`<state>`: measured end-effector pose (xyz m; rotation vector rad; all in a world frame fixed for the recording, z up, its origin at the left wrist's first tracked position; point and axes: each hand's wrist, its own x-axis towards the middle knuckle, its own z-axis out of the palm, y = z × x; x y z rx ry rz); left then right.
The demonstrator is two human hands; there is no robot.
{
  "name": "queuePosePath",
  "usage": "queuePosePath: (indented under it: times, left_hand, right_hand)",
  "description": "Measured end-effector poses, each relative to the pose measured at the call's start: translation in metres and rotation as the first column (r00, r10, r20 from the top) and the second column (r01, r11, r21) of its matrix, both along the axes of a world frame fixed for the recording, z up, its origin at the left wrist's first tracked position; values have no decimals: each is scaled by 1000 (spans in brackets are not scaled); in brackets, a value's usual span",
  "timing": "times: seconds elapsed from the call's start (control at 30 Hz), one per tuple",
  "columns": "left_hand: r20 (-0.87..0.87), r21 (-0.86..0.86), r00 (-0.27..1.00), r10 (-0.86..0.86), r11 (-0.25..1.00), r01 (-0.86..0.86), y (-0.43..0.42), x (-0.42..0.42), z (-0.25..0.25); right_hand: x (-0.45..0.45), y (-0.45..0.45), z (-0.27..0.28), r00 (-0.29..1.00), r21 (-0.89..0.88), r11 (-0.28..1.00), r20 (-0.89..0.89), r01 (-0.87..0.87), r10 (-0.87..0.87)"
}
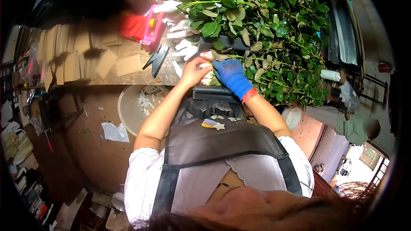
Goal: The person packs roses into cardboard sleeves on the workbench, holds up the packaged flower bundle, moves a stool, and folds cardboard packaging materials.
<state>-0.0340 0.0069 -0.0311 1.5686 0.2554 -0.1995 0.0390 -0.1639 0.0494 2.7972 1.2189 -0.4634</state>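
Note:
Pale pink-and-cream roses (207,76) lie at the table's front edge between my two hands. My left hand (195,72), bare, has its fingers closed around the rose heads from the left side. On the right, my right hand (231,73) wears a blue glove with a red band at the wrist. Its fingers curl in against the same blooms and their stems; the fingertips are partly hidden. Just beyond the hands, several rose heads in white mesh sleeves (185,49) stick out to the left of a large heap of leafy stems (265,38).
Black scissors (157,60) and a pink tape dispenser (150,30) lie left of the sleeved blooms. Cardboard pieces (128,65) cover the table's left part. Below stands a round tub (128,110) with white scraps. A person in green (353,128) is at the far right.

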Motion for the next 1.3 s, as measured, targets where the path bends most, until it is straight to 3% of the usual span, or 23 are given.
queuePosePath:
  times: [0.1, 0.13, 0.23, 0.37, 0.43, 0.47, 0.57, 0.6, 0.73, 0.77, 0.83, 0.87, 0.97, 1.03, 1.1, 1.13, 1.3]
  left_hand:
    - [134, 74, 990, 53, 995, -63, -6, -4, 0]
    - [169, 111, 984, 48, 992, -68, -5, -5, 0]
    - [59, -32, 992, 110, 994, -109, -8, -4, -2]
    - [25, -20, 995, 97, 995, -97, -9, -4, -10]
    - [-37, 96, 980, 195, 977, -191, -14, -8, -47]
    - [-81, 65, 983, 168, 985, -163, -11, -9, -33]
    - [109, 102, 974, 200, 972, -211, -13, -5, -34]
    - [220, 137, 971, 87, 983, -119, -7, 2, -2]
    - [-107, -229, 984, 140, 960, -161, -7, 17, -6]
    - [-138, -223, 972, 190, 950, -218, -11, 19, 3]
    - [-103, -151, 968, 230, 958, -244, -14, 19, -3]
    - [45, -7, 976, 215, 977, -215, -13, 21, -4]
    - [-69, -168, 968, 240, 954, -248, -14, 15, -2]
    - [-64, -265, 971, 230, 934, -239, -15, 14, 1]
    - [-85, -191, 972, 218, 954, -231, -13, 15, 5]
    - [-83, -203, 974, 212, 953, -224, -12, 16, 4]
    - [-43, -239, 979, 201, 949, -206, -13, 16, 1]
  right_hand:
    - [-10, -10, 18, 986, 68, 984, -19, 167, -167]
    - [-9, -9, 29, 962, -8, 965, -74, 263, -263]
    - [-3, -10, 12, 971, 130, 964, 37, 230, -237]
    - [20, -3, -10, 962, 121, 956, -95, 267, -257]
    - [27, -6, -5, 965, 116, 966, -153, 233, -215]
    - [27, -8, -4, 972, 139, 970, -150, 200, -179]
    - [23, -8, -4, 980, 92, 981, -126, 168, -156]
    - [23, -7, -6, 981, 94, 982, -115, 167, -156]
    - [21, -9, -8, 988, 97, 986, -86, 137, -129]
    - [20, -10, -8, 986, 103, 985, -100, 141, -131]
    - [13, -14, 17, 973, 165, 968, -166, 187, -160]
    - [10, -14, 28, 965, 198, 957, -201, 211, -171]
    - [-3, -9, 33, 960, 679, 682, -141, 270, -240]
    - [-2, -6, 18, 972, 596, 771, -85, 226, -220]
    - [-1, -1, 1, 975, 451, 867, -33, 211, -220]
    - [-2, -2, -6, 977, 516, 836, -10, 188, -213]
    - [-5, 3, -25, 977, 456, 880, 87, 133, -193]
